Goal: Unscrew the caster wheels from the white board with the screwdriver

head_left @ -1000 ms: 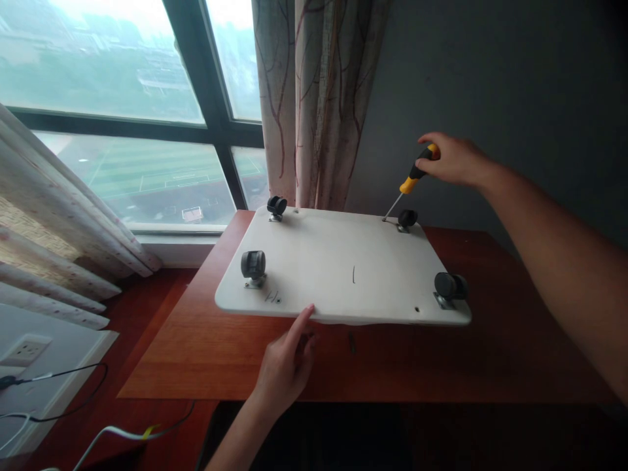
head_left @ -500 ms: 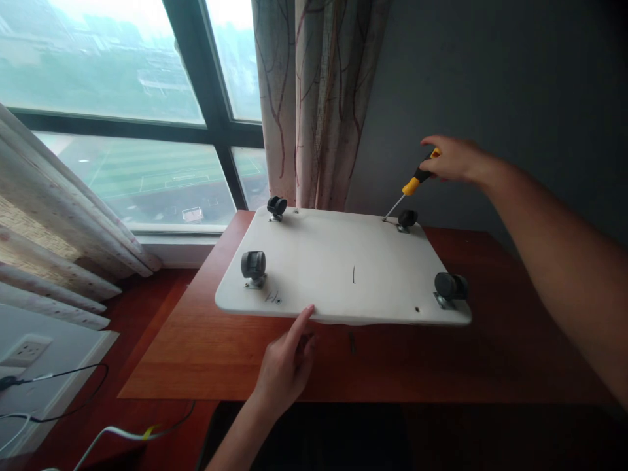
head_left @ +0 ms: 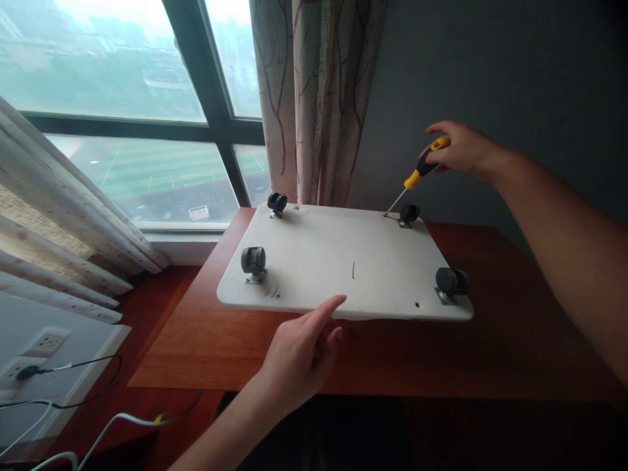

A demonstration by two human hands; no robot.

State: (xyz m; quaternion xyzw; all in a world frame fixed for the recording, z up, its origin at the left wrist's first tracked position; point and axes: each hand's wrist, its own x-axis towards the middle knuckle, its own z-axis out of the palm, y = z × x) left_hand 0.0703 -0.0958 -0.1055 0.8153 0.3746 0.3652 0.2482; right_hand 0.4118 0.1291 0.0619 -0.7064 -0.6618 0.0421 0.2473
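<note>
A white board (head_left: 318, 255) lies on the wooden table, with a black caster wheel (head_left: 253, 261) near each corner. My right hand (head_left: 456, 149) grips a yellow and black screwdriver (head_left: 417, 175) by its handle. The shaft slants down to the left, and its tip meets the board's far edge beside the far right caster (head_left: 409, 214). My left hand (head_left: 304, 350) is at the board's near edge, index finger stretched out over it and the other fingers loosely curled. Nothing shows in that hand. A dark hole (head_left: 417, 305) and pen marks show on the board.
The brown wooden table (head_left: 186, 340) stands by a window with curtains (head_left: 318, 98) and a grey wall behind. At lower left, a wall socket (head_left: 29, 371) has a black plug in it. Cables (head_left: 118, 418) hang below the table's left side.
My left hand has moved right along the board's near edge. My right hand has risen slightly and turned on the screwdriver handle, the tip staying at the same spot. The view has shifted slightly.
</note>
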